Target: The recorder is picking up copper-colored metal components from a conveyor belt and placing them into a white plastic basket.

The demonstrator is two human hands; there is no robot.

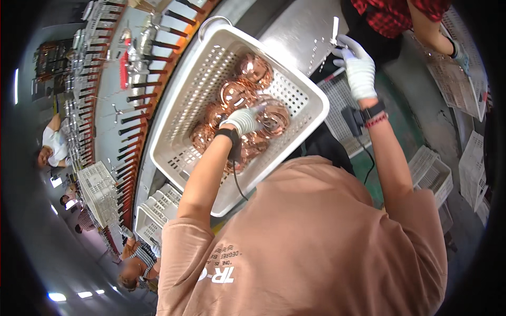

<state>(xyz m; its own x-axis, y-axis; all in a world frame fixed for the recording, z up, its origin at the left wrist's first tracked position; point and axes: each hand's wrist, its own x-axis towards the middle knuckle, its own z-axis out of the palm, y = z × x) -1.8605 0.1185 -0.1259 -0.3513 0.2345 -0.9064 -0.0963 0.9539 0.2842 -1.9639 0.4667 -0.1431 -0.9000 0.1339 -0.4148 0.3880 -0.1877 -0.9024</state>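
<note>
My left hand [244,122], in a white knit glove with grey fingertips, reaches down into a white perforated plastic basket [175,113]. Its fingers are closed at the edge of a shiny copper-coloured round piece [275,120]; the exact grip is partly hidden. Several similar rounded copper-coloured pieces [237,95] lie heaped around it. Out past the basket's right side, my right hand [359,68], gloved the same way, is raised with bent fingers. At its fingertips is a thin white stick-like piece [335,30], with a fine beaded strand [313,55] hanging beside it.
To the left runs a long line [142,84] of dark upright pegs on an orange edge. Smaller white baskets [156,210] stand below it. A co-worker in a red checked garment [385,16] is at upper right, near more baskets [457,58]. A metal surface [292,34] lies beyond my basket.
</note>
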